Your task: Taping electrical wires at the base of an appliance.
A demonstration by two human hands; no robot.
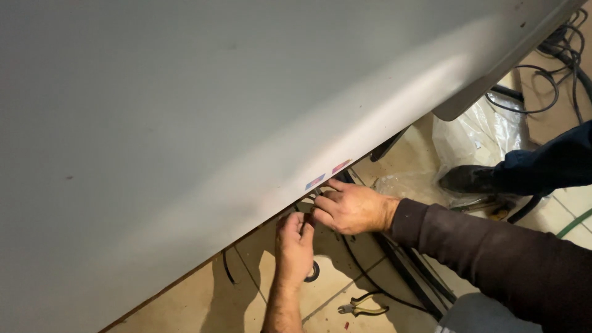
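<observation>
Left hand: the left hand (295, 246) reaches up from below, bare forearm, fingers curled under the lower edge of the big flat white panel (185, 123); thumb and forefinger are pinched together on something small and dark, but what it is cannot be told.
Right hand: the right hand (350, 206), in a dark brown sleeve (493, 259), comes in from the right, just above and beside the left hand; its fingers are bent in at the panel's edge among thin dark wires (308, 198), and whether they grasp one cannot be told.
Panel: it fills the space above and left of both hands; two small red-and-blue stickers (327, 174) sit on its edge just above the right hand.
Tape: a small black tape roll (314, 272) lies on the beige tiled floor (259, 271), just right of the left wrist.
Pliers: yellow-handled pliers (362, 306) lie on the floor below the right hand, near the left forearm.
Cable: a black cable (370, 280) runs over the tiles under the right wrist.
Further right: a black shoe (470, 179) and dark blue trouser leg (549, 163) beside a crumpled clear plastic bag (475, 132), well apart from the hands.
</observation>
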